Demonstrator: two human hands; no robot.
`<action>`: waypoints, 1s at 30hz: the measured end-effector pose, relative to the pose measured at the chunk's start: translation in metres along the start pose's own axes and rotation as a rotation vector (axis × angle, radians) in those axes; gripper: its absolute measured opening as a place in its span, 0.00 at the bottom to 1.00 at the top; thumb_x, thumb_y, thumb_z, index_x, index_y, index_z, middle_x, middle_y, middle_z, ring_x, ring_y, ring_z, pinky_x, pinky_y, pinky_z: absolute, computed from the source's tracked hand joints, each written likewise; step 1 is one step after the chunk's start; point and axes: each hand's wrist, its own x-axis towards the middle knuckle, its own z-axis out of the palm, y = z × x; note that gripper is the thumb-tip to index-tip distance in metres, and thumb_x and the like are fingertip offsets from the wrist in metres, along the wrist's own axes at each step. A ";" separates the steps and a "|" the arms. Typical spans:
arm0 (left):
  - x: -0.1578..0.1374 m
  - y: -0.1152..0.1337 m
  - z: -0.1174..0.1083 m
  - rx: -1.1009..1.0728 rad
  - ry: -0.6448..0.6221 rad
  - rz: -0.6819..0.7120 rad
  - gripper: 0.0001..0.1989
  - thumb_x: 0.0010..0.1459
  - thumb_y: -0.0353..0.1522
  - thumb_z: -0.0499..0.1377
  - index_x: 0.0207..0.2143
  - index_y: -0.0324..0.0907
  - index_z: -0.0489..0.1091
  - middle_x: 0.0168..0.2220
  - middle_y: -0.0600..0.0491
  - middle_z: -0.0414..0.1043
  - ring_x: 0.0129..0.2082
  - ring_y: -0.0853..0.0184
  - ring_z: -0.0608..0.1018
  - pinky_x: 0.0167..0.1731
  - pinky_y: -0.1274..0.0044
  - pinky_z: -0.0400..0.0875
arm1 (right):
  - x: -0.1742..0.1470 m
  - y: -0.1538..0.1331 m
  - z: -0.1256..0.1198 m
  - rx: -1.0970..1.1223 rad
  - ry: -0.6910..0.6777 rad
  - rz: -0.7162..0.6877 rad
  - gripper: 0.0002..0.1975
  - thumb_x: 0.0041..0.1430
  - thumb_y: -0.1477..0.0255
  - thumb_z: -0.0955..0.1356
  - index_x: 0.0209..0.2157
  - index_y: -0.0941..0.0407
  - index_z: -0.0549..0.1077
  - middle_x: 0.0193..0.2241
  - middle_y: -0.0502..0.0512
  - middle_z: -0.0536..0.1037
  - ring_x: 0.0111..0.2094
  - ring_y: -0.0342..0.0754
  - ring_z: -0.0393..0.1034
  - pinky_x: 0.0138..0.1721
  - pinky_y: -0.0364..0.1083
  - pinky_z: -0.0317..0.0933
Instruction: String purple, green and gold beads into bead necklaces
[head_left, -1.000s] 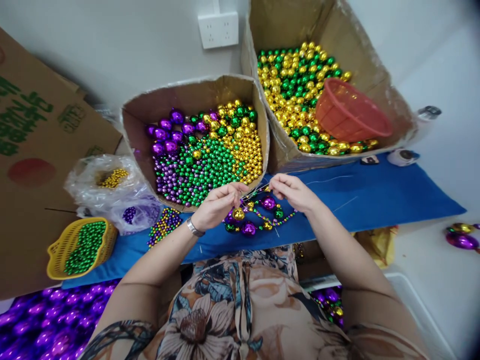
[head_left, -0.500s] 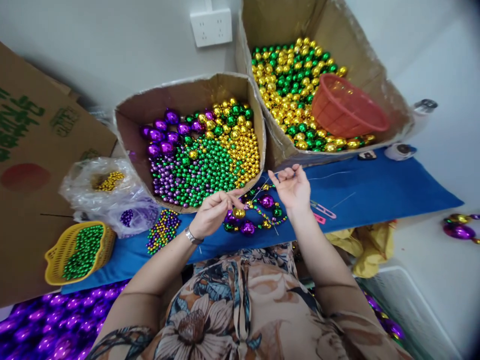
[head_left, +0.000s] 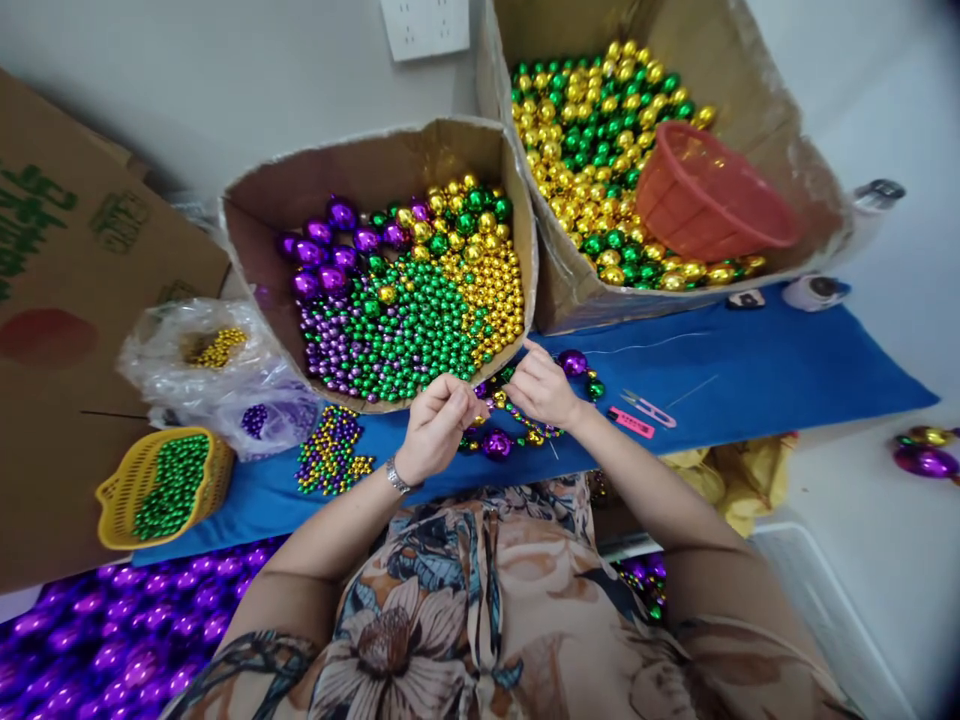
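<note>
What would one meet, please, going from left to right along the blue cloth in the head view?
Yellow basket, loose mixed beads, left hand, right hand, pink U-shaped tool, white roll.

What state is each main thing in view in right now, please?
Left hand, grip pinched closed; contents unclear
Right hand, grip curled at the bead strand
Bead strand, on the blue cloth, partly hidden
Middle box, open, holding mixed beads
Right box, open, holding gold-and-green beads
Red basket, tilted on gold-and-green beads
Yellow basket, holding green beads
</note>
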 end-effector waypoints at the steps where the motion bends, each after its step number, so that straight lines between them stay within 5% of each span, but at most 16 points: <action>1: -0.001 0.000 0.000 0.004 0.010 -0.026 0.13 0.61 0.37 0.60 0.26 0.40 0.65 0.20 0.59 0.58 0.23 0.74 0.64 0.34 0.75 0.67 | -0.001 0.001 -0.001 -0.009 -0.013 0.000 0.19 0.65 0.64 0.61 0.20 0.53 0.64 0.23 0.50 0.59 0.31 0.47 0.56 0.56 0.58 0.59; 9: -0.012 -0.008 -0.013 0.001 0.103 -0.194 0.18 0.56 0.41 0.64 0.25 0.40 0.62 0.20 0.60 0.54 0.21 0.75 0.60 0.32 0.76 0.67 | -0.026 0.004 0.009 -0.086 -0.082 0.041 0.20 0.65 0.65 0.60 0.18 0.53 0.61 0.21 0.51 0.57 0.30 0.48 0.55 0.37 0.50 0.58; 15: 0.004 -0.006 -0.012 -0.048 0.112 -0.302 0.15 0.57 0.43 0.62 0.32 0.39 0.70 0.24 0.58 0.59 0.24 0.75 0.64 0.32 0.77 0.70 | -0.033 -0.002 -0.009 -0.012 -0.018 0.116 0.16 0.67 0.68 0.59 0.26 0.54 0.69 0.26 0.54 0.66 0.34 0.49 0.60 0.41 0.50 0.60; 21: 0.017 -0.006 -0.007 0.009 0.011 -0.234 0.14 0.58 0.38 0.62 0.43 0.39 0.75 0.31 0.53 0.70 0.28 0.74 0.71 0.33 0.79 0.72 | -0.019 -0.016 -0.034 -0.029 -0.015 0.180 0.13 0.67 0.68 0.60 0.33 0.54 0.73 0.31 0.55 0.70 0.35 0.49 0.64 0.43 0.51 0.60; 30: 0.016 -0.014 -0.037 0.699 0.121 0.115 0.17 0.58 0.35 0.63 0.49 0.43 0.71 0.37 0.51 0.80 0.38 0.66 0.82 0.41 0.74 0.76 | -0.021 -0.018 -0.028 -0.128 -0.121 0.082 0.14 0.67 0.65 0.62 0.30 0.56 0.72 0.29 0.55 0.69 0.34 0.48 0.60 0.39 0.48 0.55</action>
